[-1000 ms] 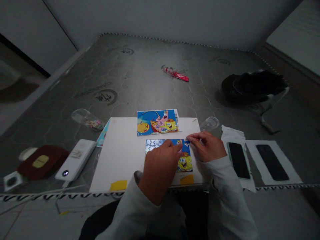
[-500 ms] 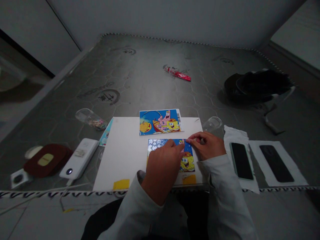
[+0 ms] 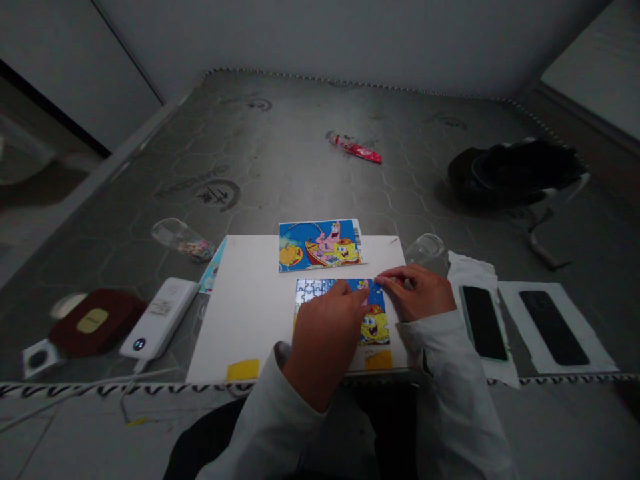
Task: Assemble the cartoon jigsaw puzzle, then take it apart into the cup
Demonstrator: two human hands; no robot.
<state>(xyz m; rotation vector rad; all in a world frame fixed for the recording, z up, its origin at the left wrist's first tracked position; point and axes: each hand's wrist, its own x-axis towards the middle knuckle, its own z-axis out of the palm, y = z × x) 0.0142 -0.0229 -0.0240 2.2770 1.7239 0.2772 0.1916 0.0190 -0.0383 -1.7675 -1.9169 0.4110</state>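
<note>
A partly filled jigsaw puzzle [image 3: 376, 327] with a yellow sponge character lies on a white board [image 3: 240, 293]; its upper left shows silvery piece outlines. My left hand [image 3: 327, 333] lies over the puzzle's middle, fingers bent and fingertips pressed on it, hiding much of the picture. At the puzzle's upper right corner, my right hand [image 3: 417, 291] has thumb and index finger pinched together; whatever is between them is too small to make out. Just beyond the puzzle is a matching picture card [image 3: 320, 245].
Left of the board are a clear cup of small pieces [image 3: 185, 241], a white power bank [image 3: 160, 317] with a cable and a brown case [image 3: 97, 321]. Another clear cup [image 3: 425, 248] and two phones, one green-edged [image 3: 484, 322], lie right. Farther back are a red-wrapped item [image 3: 355, 147] and black bag [image 3: 515, 173].
My right hand has shifted very slightly right and its wrist has turned a little, fingertips still by the puzzle's upper right corner. My left hand has stayed in place.
</note>
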